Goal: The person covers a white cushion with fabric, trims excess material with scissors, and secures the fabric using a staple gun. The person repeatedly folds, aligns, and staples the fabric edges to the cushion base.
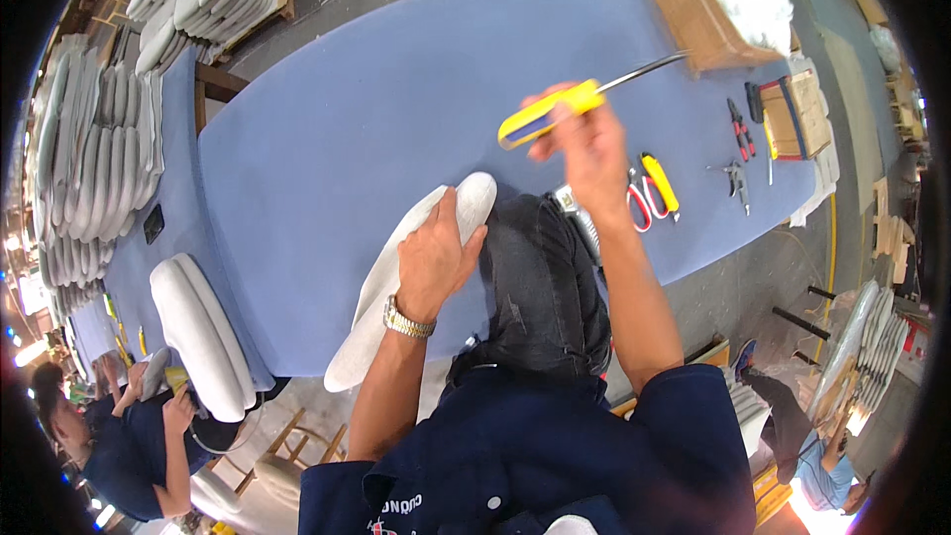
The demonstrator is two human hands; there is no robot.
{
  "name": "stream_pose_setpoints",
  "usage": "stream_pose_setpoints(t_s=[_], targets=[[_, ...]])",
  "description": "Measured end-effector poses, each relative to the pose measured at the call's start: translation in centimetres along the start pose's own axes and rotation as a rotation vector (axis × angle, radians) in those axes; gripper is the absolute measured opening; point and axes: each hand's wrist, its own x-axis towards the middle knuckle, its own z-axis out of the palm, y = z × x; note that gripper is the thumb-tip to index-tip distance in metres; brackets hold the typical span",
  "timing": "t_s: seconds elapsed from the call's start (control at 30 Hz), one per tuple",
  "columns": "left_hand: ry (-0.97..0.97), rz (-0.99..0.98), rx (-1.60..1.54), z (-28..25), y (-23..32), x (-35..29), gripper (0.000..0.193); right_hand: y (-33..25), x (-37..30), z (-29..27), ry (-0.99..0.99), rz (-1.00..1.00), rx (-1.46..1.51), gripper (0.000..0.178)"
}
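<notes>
Grey cushion [380, 282] sits clasped in our left hand [433, 256], maybe to keep it steady, while our right hand [591, 154] wraps tight round the yellow screwdriver [543, 121].

A navy, short-sleeved, collared shirt [525, 436] is worn; white lettering [400, 505] and a round white button [493, 502] are noted on its front. Black, faded trousers [535, 287] are worn. A gold-and-silver link-band watch [408, 321] is strapped on the left wrist [420, 305].
</notes>
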Motion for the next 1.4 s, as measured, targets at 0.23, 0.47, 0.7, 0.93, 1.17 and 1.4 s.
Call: stream_pose_setpoints(t_s=[0.23, 0.47, 0.7, 0.93, 1.17, 1.4], targets=[[-0.131, -0.128, -0.019, -0.7, 0.2, -0.3, 0.071, 5.9, -1.4, -1.4, -0.005, 0.216, 0.138, 0.022], [-0.138, -0.121, -0.010, -0.5, 0.6, 0.0, 0.072, 8.0, -2.2, -1.7, -0.052, 0.473, 0.125, 0.027], [-0.140, -0.139, -0.017, -0.5, 0.7, 0.3, 0.074, 11.1, -0.4, -3.0, 0.041, 0.357, 0.137, 0.028], [-0.106, -0.046, -0.156, -3.5, -3.6, -2.5, 0.080, 11.6, 1.1, -15.8, 0.303, 0.321, -0.660, 0.048], [-0.186, -0.381, -0.118, -7.3, -11.8, -16.7, 0.085, 8.6, -3.7, -26.0, 0.320, 0.193, -0.979, 0.051], [0.224, -0.294, -0.311, -3.3, -16.8, -26.3, 0.086, 6.6, -5.2, -0.3, -0.066, -0.045, -0.740, 0.038]])
